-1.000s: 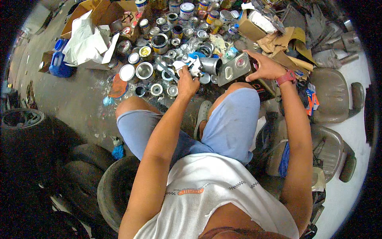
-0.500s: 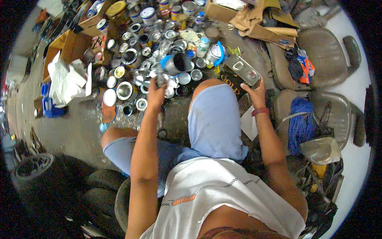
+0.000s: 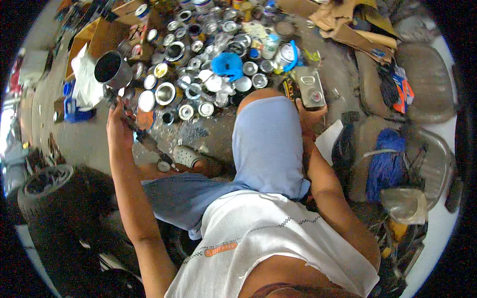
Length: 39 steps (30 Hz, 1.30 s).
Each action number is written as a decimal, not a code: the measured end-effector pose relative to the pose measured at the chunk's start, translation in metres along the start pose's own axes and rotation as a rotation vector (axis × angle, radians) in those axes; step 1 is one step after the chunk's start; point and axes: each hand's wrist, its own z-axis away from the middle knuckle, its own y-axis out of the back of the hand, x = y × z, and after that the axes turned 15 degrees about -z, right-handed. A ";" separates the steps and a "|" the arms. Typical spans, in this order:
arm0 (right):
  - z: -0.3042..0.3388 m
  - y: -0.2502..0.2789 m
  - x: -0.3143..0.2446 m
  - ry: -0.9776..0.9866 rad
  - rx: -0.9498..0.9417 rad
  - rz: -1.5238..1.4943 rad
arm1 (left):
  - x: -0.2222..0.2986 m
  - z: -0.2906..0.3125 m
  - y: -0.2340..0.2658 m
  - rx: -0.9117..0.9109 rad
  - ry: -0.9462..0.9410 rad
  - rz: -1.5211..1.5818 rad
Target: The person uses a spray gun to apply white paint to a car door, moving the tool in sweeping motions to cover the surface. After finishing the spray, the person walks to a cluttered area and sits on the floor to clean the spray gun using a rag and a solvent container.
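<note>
My left hand [image 3: 118, 124] is closed around a spray gun [image 3: 145, 139] at the left. Its dark, open-topped cup [image 3: 113, 69] stands above my fingers, with the mouth facing up. A small round gauge [image 3: 164, 165] hangs at the gun's lower end. Right of my raised knee, my right hand [image 3: 312, 118] grips the lower end of a rectangular metal tin [image 3: 309, 87] with a round cap near that end. A black box [image 3: 289, 88] with yellow lettering lies beside the tin. What the cup holds is too dark to make out.
Many open and lidded paint cans [image 3: 165, 93] crowd the floor ahead, with a crumpled blue cloth-like piece [image 3: 227, 66] among them. Cardboard boxes [image 3: 89, 42] and a blue jug [image 3: 78, 111] stand left. Chairs [image 3: 425, 82] line the right; a tyre [image 3: 44, 188] lies lower left.
My left hand has swung left with the spray gun, away from the cans, uncovering the blue piece. My right hand has turned the tin from slanted to nearly straight. The view has shifted slightly.
</note>
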 end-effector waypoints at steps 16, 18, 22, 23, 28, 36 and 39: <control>0.012 -0.102 -0.254 0.345 -0.732 -0.015 | -0.046 -0.016 0.003 0.014 0.068 0.335; 0.043 -0.153 -0.251 0.383 -1.079 0.156 | -0.031 -0.010 -0.003 0.040 0.075 0.320; 0.083 -0.226 -0.110 0.547 -1.574 0.757 | -0.026 -0.011 -0.009 0.055 -0.020 0.256; 0.096 -0.237 -0.077 0.506 -1.596 0.902 | -0.021 -0.006 -0.009 0.076 -0.006 0.231; 0.134 -0.265 -0.009 0.464 -1.631 1.138 | -0.037 -0.010 0.002 0.135 -0.007 0.251; 0.054 -0.281 -0.044 0.049 -1.175 0.253 | -0.036 -0.019 -0.001 0.092 0.021 0.201; 0.047 -0.279 -0.113 -0.312 -1.083 -0.039 | -0.031 -0.013 -0.004 0.093 0.028 0.161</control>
